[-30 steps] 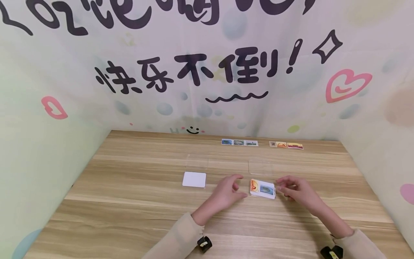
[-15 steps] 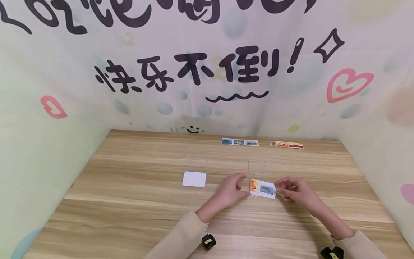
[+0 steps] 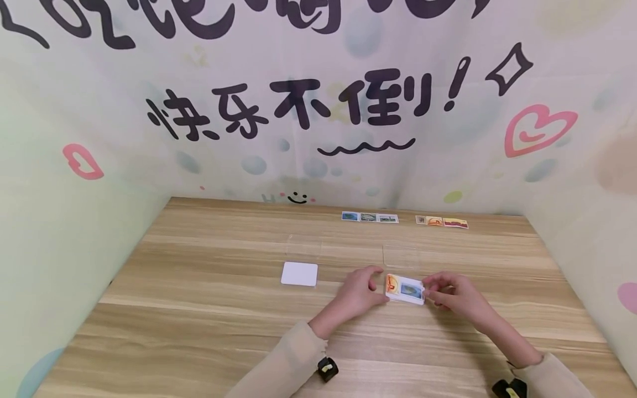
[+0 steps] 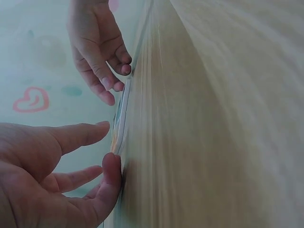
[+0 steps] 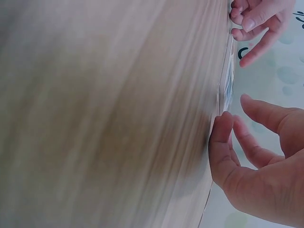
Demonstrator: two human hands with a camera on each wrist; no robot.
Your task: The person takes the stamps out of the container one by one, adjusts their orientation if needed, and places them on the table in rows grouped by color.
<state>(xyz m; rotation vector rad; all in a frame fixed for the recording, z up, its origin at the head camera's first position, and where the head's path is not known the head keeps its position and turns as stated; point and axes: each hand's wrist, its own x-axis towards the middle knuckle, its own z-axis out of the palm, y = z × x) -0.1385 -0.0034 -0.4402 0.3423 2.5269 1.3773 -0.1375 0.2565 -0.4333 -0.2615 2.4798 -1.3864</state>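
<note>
A white round-cornered card [image 3: 398, 298] lies on the wooden table with an orange picture stamp [image 3: 392, 284] and a blue picture stamp [image 3: 411, 291] on its face. My left hand [image 3: 358, 288] is at its left end, thumb tip right at the near corner and fingers spread apart. At the opposite end is my right hand [image 3: 455, 296], its fingertips right at the card's edge. In the left wrist view, the card [image 4: 122, 114] shows edge-on between both hands. The right wrist view has the right hand's thumb and fingers [image 5: 221, 130] apart, with nothing pinched between them.
A blank white card [image 3: 299, 273] lies to the left. Beyond the cards are two thin clear rectangular pieces, one left [image 3: 303, 245] and one right [image 3: 400, 256]. Two rows of stamps, left [image 3: 369, 217] and right [image 3: 442, 222], line the back edge before a printed cloth wall [image 3: 224, 171].
My left hand has moved right, its thumb reaching the stamped card's left end. My right hand has stayed at the right end with little movement.
</note>
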